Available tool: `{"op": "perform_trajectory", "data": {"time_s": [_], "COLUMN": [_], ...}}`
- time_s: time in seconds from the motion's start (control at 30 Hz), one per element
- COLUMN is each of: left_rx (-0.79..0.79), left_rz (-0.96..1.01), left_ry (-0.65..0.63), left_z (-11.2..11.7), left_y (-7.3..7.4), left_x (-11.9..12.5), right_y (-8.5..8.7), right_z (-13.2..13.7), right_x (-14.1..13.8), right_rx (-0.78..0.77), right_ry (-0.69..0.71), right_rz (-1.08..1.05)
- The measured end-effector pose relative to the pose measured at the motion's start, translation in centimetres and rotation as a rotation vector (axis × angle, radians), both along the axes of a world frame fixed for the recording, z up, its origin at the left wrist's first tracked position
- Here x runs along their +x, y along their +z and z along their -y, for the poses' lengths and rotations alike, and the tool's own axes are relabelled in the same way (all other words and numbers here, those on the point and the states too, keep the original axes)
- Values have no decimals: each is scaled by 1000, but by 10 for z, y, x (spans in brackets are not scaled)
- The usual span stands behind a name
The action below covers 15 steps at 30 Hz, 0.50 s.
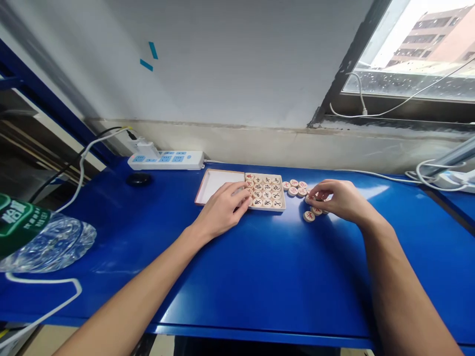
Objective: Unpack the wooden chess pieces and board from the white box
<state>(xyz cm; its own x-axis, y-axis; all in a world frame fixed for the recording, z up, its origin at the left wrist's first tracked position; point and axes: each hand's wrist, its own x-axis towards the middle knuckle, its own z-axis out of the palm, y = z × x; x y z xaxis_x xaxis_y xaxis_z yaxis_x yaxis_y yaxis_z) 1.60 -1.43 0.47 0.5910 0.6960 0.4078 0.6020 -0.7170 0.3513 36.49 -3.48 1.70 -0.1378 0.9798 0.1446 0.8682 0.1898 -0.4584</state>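
Note:
My left hand (223, 210) reaches over the hinge side of an open white box (218, 185). Its fingers are spread, and the fingertips touch the leftmost column of Chinese chess pieces, partly covering them. Round wooden pieces (266, 195) with black characters fill the other columns in rows; the left column shows red characters. To the right of the box, my right hand (339, 198) pinches a red-marked Chinese chess piece (308, 200) between thumb and fingers. Several loose red-marked pieces (293, 191) lie beside it, and another piece (309, 216) sits just below; some are partly hidden by the hand.
The blue desk (260, 282) meets a wall behind. A white power strip (181, 159) with plugs and a black round object (138, 179) are at the back left. A clear bottle with a green label (55, 242) and white cable (44, 281) occupy the left. More cables (426, 170) lie at the right.

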Motion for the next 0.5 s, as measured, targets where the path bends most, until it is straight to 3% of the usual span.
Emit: {"op": "perform_trajectory", "data": {"time_s": [0.2,0.37,0.5], "left_rx": [-9,-34,-53], "left_rz": [23,40,121], "left_ry": [-52,-35,48], "left_z": [3,3,-2], "left_y": [1,1,-4], "left_x": [2,2,0], "right_y": [2,5,0], "right_z": [-2,-32,-63], "right_x": [-12,-79,-128], "right_rx": [102,235,168], "right_ry": [14,178,330], "right_rz": [-41,-71,38]}}
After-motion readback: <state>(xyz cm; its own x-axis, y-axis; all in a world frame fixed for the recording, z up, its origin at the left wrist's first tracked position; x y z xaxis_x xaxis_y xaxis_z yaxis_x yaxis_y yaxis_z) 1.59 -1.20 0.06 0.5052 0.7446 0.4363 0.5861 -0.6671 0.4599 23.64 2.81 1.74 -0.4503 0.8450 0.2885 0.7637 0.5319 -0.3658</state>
